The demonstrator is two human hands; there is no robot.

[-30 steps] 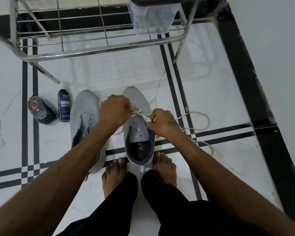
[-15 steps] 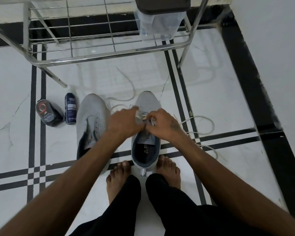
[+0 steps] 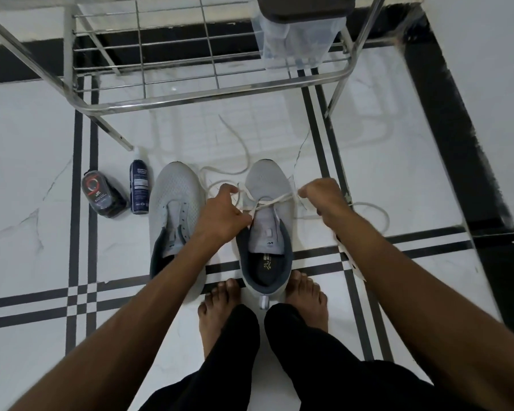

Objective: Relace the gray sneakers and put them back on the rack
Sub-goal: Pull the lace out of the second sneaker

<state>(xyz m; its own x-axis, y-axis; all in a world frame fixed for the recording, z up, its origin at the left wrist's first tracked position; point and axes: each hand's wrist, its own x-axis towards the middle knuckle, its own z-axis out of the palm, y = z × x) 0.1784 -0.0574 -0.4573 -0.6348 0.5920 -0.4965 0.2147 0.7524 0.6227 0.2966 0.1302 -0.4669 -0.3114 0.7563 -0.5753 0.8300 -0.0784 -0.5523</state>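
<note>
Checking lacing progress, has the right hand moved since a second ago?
Yes. The right hand has pulled out to the right of the sneaker it was over, drawing the lace taut.

The insole of the gray sneaker point(image 3: 265, 232) near the left hand's fingers point(image 3: 244, 222) carries gold print, too small to read. White label text on the dark spray bottle point(image 3: 139, 185), well left of those fingers, is also illegible.

The laced shoe point(image 3: 266, 221) lies between the fingers of the left hand point(image 3: 224, 213) and the right hand point(image 3: 324, 198). The other shoe point(image 3: 172, 212) and two bottles point(image 3: 139, 188) lie left of them; the rack point(image 3: 190, 96) stands beyond.
</note>
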